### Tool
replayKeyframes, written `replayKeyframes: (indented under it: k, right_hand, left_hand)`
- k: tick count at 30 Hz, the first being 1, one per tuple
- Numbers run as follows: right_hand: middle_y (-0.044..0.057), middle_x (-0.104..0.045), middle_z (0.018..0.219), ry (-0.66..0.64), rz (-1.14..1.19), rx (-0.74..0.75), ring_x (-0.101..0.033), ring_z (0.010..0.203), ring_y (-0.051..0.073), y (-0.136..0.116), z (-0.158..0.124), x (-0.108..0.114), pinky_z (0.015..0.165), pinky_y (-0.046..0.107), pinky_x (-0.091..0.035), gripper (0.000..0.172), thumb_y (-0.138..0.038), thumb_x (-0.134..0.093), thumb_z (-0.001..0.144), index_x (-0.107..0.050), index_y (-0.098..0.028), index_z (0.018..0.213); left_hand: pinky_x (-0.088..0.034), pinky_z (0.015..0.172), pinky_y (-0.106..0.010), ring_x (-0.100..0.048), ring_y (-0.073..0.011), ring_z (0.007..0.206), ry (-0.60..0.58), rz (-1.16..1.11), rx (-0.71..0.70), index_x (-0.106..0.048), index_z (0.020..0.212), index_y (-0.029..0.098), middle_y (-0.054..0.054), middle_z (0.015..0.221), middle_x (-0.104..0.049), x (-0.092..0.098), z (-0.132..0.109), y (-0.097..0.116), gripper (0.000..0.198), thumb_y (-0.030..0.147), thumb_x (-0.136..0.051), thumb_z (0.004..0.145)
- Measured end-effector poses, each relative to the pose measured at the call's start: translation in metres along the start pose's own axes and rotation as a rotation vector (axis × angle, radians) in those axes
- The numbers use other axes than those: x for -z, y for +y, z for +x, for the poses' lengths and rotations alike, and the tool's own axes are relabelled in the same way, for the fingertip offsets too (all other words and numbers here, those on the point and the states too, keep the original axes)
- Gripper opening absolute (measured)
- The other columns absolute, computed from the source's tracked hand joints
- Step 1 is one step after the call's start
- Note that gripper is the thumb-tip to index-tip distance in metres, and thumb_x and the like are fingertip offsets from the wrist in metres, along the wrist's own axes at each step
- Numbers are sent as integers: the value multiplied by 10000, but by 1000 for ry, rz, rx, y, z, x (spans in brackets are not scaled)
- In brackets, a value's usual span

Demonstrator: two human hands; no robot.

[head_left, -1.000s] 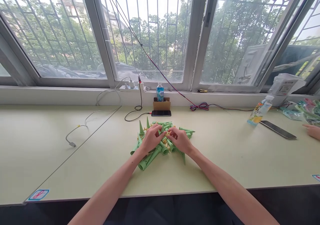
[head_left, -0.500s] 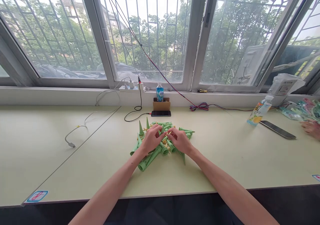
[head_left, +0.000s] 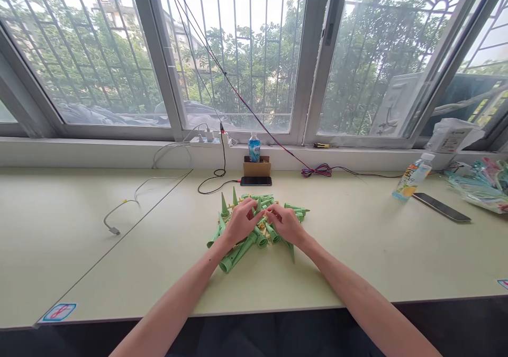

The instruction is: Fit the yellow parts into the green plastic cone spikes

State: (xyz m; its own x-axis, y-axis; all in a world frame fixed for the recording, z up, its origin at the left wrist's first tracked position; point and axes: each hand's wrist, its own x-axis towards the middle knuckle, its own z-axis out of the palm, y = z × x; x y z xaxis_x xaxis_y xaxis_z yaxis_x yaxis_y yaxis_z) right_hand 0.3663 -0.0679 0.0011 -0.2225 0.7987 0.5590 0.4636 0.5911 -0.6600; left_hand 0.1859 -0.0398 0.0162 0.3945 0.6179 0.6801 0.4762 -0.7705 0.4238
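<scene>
A pile of green plastic cone-shaped spikes (head_left: 244, 251) with small yellow pieces (head_left: 262, 227) among them lies on the table in front of me. Over its middle, my left hand (head_left: 242, 222) is closed on a green spike (head_left: 259, 205), whose pointed end sticks up by the fingers. My right hand (head_left: 286, 223) faces it from the right, thumb and fingertips pinched together close to the left fingertips. What sits in the right pinch is too small and too covered to make out.
A phone (head_left: 256, 181) on a cable lies behind the pile, before a small cardboard box (head_left: 257, 167) and a blue bottle (head_left: 254, 148). At right are a drink bottle (head_left: 413, 178), another phone (head_left: 441, 207) and plastic bags (head_left: 480, 185). A white cable (head_left: 119, 209) crosses the left side.
Another person's hand at the far right edge has gone out of view. My two hands stay at almost the same spot over the pile.
</scene>
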Motion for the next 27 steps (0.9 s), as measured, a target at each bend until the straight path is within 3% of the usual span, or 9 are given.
replayKeyframes:
  k: [9,27]
  right_hand:
    - [30,-658,763,-3,11,42,-553,552,134,-3,0,0,532,248,-432,220,-364,-478,932,-617,-196,961]
    - [-3,-621,682,-13,-31,33,-527,578,140,5,-1,0,586,241,-410,200,-287,-423,948,-606,-217,904]
  left_hand:
    - [-396,499,-217,-430,-83,528,-5,-29,1,-449,703,186,24,697,-442,0,1,0,246,305,-559,888]
    - [-420,505,-217,-466,-85,551,-53,-94,-14,-425,739,193,16,744,-441,1,0,2,210,281,-533,896]
